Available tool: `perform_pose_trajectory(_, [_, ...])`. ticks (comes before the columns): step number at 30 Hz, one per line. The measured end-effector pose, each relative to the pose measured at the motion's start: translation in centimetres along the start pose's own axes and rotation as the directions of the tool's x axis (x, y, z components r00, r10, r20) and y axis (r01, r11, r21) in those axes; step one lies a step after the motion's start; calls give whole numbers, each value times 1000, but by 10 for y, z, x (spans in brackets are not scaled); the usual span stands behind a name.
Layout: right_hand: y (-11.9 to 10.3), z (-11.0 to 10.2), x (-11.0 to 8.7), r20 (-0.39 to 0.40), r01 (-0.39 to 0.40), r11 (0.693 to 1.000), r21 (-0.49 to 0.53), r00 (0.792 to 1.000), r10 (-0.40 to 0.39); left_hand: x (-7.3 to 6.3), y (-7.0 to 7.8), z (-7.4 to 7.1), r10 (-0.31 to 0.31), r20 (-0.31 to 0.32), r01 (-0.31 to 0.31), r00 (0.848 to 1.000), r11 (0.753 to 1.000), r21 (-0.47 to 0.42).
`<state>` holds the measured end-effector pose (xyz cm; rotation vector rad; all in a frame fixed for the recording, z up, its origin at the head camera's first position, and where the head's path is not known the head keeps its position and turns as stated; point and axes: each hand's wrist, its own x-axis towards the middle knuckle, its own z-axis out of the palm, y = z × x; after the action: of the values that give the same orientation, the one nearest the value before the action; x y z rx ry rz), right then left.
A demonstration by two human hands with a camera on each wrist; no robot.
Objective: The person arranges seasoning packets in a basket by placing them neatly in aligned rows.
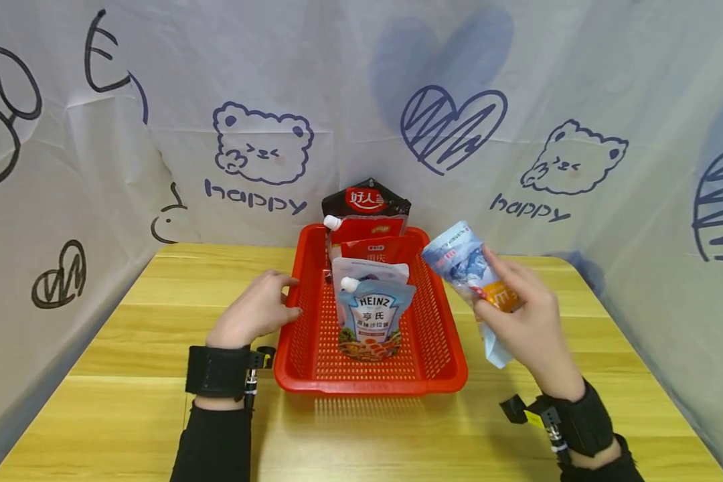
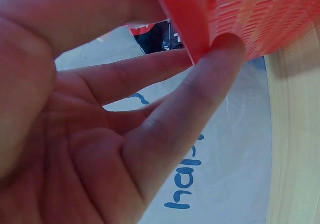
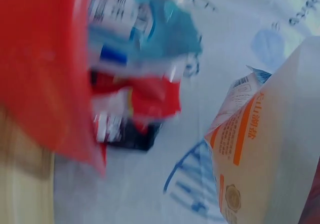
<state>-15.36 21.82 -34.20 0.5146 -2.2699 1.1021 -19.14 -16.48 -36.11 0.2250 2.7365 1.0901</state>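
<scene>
My left hand (image 1: 258, 309) holds the left rim of a red plastic basket (image 1: 370, 386); the left wrist view shows a fingertip against its perforated outer wall (image 2: 250, 13). To the right of the basket, above the table, my right hand (image 1: 527, 314) grips a salt bag (image 1: 464, 258), blue and white with an orange band. The bag is tilted, its printed back in the right wrist view. A light-blue Heinz salad dressing pouch (image 1: 373, 321) stands upright in the basket. Behind it are a pale pouch (image 1: 367, 269), a red pouch (image 1: 391, 249) and a black-and-red packet (image 1: 367, 199).
The basket stands on a light wooden table (image 1: 126, 395). Close behind the table hangs a pale cloth (image 1: 349, 80) with drawn bears and hearts, and it also closes off both sides.
</scene>
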Motion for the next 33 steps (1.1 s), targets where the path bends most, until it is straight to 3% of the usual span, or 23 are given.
perform_pose_trajectory(11, [-40,41,-5,15,181,979,92,983,-183,-1,0,-1,0,-21,1,1000,1000,26])
perform_pose_trajectory(15, [-49,54,-5,31,217,971,104,975,-221,-7,5,-4,46,-112,-36,993,995,91])
perform_pose_trajectory(18, [-54,62,-4,41,249,963,107,966,-254,-13,12,-8,134,-230,-109,964,987,120])
perform_pose_trajectory(23, [-58,67,-4,39,285,953,106,956,-290,-23,28,-12,297,-349,-296,889,953,60])
perform_pose_trajectory(27, [-60,70,-7,44,295,948,123,952,-302,-31,42,-8,393,-338,-426,855,904,-26])
perform_pose_trajectory(30, [-60,72,-7,47,311,940,141,946,-320,-32,52,-1,456,-288,-496,842,865,-81])
perform_pose_trajectory(33, [-60,76,-7,53,344,927,148,933,-355,-32,59,7,489,-236,-526,840,840,-134])
